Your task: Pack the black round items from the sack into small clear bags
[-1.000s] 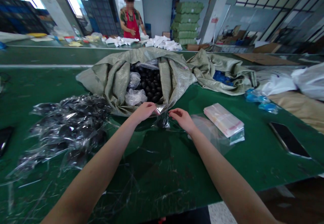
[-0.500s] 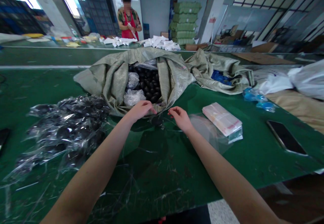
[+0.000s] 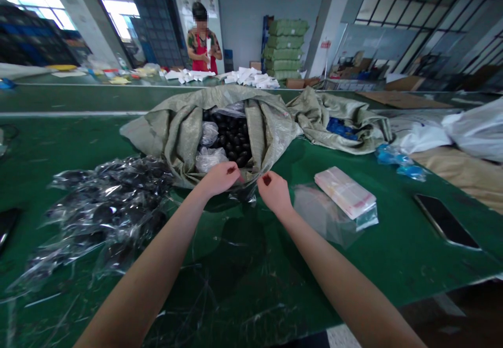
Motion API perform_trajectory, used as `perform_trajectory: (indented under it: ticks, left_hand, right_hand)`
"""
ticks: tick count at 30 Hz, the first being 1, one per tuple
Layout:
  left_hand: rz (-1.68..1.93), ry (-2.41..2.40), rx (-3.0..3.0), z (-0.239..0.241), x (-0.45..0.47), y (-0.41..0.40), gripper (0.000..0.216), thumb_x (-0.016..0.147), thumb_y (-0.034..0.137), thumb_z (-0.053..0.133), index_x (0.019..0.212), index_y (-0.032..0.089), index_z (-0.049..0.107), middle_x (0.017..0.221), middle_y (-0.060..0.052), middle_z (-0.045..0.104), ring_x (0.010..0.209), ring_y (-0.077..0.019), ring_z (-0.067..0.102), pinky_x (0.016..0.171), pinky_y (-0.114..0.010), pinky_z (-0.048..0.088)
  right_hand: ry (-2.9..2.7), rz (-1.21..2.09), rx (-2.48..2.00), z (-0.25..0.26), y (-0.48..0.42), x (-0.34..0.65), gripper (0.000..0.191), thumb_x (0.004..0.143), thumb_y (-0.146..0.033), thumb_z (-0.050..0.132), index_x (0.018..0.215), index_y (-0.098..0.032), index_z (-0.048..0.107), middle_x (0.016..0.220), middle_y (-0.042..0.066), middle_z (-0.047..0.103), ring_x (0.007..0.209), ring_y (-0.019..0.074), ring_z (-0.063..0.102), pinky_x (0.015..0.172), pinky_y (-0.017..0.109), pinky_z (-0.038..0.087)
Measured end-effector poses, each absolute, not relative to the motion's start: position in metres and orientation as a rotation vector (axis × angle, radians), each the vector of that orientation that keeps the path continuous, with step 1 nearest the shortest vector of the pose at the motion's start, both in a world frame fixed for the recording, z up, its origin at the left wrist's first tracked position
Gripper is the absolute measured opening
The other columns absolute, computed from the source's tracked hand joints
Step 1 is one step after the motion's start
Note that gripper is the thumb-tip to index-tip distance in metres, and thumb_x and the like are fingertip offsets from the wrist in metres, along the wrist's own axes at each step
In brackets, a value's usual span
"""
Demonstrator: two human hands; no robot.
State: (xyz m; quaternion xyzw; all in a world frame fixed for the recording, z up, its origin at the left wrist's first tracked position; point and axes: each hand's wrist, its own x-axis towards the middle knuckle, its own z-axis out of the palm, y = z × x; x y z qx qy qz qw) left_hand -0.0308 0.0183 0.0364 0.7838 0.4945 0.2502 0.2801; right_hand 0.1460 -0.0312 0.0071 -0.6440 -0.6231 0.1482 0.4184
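Clock: read around the small clear bag, with twelve straight ahead of the person
Small clear bag: hung at the centre, between the two hands and by the near edge of the open sack; something dark showed inside it, its outline blurred
Left hand: at ten o'clock, thumb and fingers pinched on the top of the small clear bag
Right hand: at three o'clock, fingers curled in beside the bag's top; whether they gripped the film could not be told
Open sack: at twelve, mouth toward the person, filled with dark oval pieces and crumpled clear plastic
Bagged pile: at nine, dark pieces heaped in shiny clear wrapping on the green table
Bag stack: at three, flat clear bags beside loose film
Phone: at three, beyond the stack
Second sack: at two, blue material in its folds
Co-worker: between eleven and twelve, well apart, holding a white piece
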Motion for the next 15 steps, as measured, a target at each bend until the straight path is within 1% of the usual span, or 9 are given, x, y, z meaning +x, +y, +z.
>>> perform_trajectory:
  ticks: [3, 6, 10, 13, 15]
  left_hand:
    - [0.727, 1.265, 2.058, 0.037, -0.035, 0.02, 0.024, 0.08, 0.031, 0.046, 0.067, 0.017, 0.06, 0.067, 0.0, 0.064, 0.06, -0.0135, 0.05, 0.056, -0.026, 0.034]
    - [0.761, 1.178, 1.914, 0.036, -0.039, 0.022, 0.02, 0.08, 0.032, 0.048, 0.067, 0.018, 0.055, 0.071, 0.001, 0.068, 0.056, -0.0109, 0.048, 0.053, -0.024, 0.032]
    - [0.737, 1.088, 1.682, 0.034, -0.04, 0.021, 0.016, 0.077, 0.031, 0.053, 0.069, 0.018, 0.05, 0.07, 0.002, 0.069, 0.043, -0.006, 0.033, 0.044, -0.021, 0.02]
    - [0.684, 1.007, 1.512, 0.03, -0.038, 0.021, 0.016, 0.073, 0.031, 0.057, 0.069, 0.019, 0.047, 0.069, 0.0, 0.069, 0.039, -0.0039, 0.026, 0.04, -0.02, 0.012]
    - [0.663, 0.961, 1.443, 0.026, -0.037, 0.022, 0.018, 0.071, 0.031, 0.059, 0.069, 0.019, 0.047, 0.067, -0.001, 0.068, 0.037, -0.0029, 0.024, 0.039, -0.019, 0.008]
  right_hand:
    - [-1.485, 0.481, -1.484, 0.003, -0.031, 0.155, 0.016, 0.08, -0.027, 0.054, 0.065, -0.021, 0.055, 0.065, 0.0, 0.061, 0.064, 0.0159, 0.057, 0.065, 0.028, 0.044]
    - [-1.396, 0.723, -1.301, -0.003, -0.027, 0.165, 0.015, 0.079, -0.032, 0.057, 0.069, -0.021, 0.06, 0.07, 0.001, 0.065, 0.068, 0.0168, 0.06, 0.065, 0.028, 0.048]
    - [-1.295, 0.953, -1.163, -0.01, -0.025, 0.173, 0.017, 0.075, -0.036, 0.065, 0.072, -0.02, 0.063, 0.076, 0.002, 0.069, 0.072, 0.0174, 0.063, 0.066, 0.029, 0.052]
    - [-1.201, 1.073, -1.089, -0.014, -0.025, 0.176, 0.017, 0.074, -0.037, 0.067, 0.074, -0.02, 0.064, 0.079, 0.002, 0.071, 0.078, 0.0171, 0.065, 0.07, 0.029, 0.052]
    - [-1.128, 1.169, -1.026, -0.017, -0.026, 0.178, 0.015, 0.074, -0.034, 0.068, 0.074, -0.02, 0.063, 0.079, 0.002, 0.072, 0.078, 0.0166, 0.066, 0.069, 0.028, 0.051]
